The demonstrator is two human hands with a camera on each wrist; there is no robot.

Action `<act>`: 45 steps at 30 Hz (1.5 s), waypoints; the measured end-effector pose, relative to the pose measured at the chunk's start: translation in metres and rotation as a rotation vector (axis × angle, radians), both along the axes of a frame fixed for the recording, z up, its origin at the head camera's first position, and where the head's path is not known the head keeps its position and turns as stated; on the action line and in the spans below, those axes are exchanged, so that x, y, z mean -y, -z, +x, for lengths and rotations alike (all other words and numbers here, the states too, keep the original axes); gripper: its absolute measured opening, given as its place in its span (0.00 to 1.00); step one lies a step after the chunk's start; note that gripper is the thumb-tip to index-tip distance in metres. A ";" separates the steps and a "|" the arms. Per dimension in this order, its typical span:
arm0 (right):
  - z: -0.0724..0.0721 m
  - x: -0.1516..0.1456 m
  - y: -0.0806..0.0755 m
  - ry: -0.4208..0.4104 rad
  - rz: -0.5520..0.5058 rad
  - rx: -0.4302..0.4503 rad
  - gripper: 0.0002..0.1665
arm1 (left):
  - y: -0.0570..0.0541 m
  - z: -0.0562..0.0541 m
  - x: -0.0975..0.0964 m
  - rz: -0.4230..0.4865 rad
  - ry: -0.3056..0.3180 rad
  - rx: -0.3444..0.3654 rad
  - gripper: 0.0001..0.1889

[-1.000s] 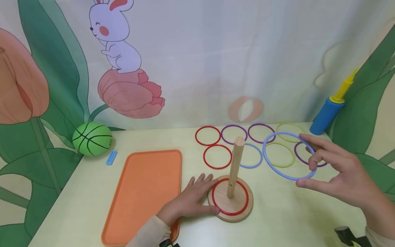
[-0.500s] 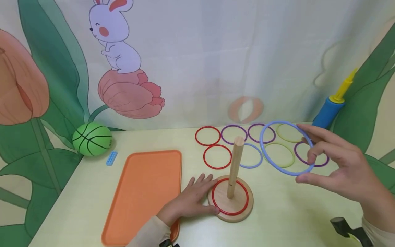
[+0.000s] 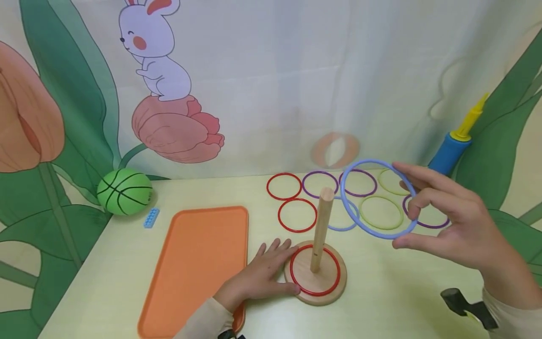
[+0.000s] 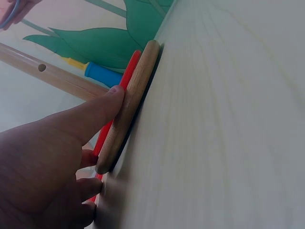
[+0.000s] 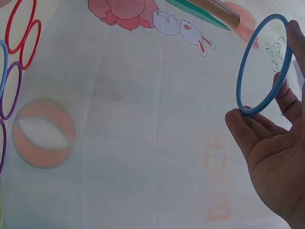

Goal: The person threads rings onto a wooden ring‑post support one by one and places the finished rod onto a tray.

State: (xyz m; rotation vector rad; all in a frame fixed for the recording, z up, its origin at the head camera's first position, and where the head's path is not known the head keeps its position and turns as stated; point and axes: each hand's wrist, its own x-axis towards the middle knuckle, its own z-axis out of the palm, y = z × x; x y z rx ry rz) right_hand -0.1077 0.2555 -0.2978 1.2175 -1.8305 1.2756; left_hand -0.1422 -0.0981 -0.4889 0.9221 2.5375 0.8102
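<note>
My right hand (image 3: 457, 221) pinches a blue ring (image 3: 344, 188) by its right side, thumb below and fingers above. The ring is tilted and held in the air, to the right of a wooden peg (image 3: 322, 230). In the right wrist view the same blue ring (image 5: 241, 71) sits between thumb and fingers. My left hand (image 3: 264, 278) lies with spread fingers against the left edge of the peg's round wooden base (image 3: 315, 300). The left wrist view has its thumb (image 4: 102, 107) touching the rim of that base. One red ring (image 3: 337, 263) lies flat on the base around the peg.
Behind the peg lie red rings (image 3: 298, 199), purple rings (image 3: 320, 172), green rings (image 3: 381, 197) and another blue ring (image 3: 340, 229). An orange tray (image 3: 203, 254) is at left, near a green ball (image 3: 124, 192) and small blue brick (image 3: 151, 218). A blue-yellow pump (image 3: 449, 153) stands back right.
My right hand has moved left and slightly up with the blue ring, towards the peg. The left hand stays in place at the base.
</note>
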 end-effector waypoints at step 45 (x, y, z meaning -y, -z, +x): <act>-0.011 0.030 0.025 0.134 0.310 0.202 0.26 | -0.002 -0.002 -0.001 -0.019 0.000 0.010 0.50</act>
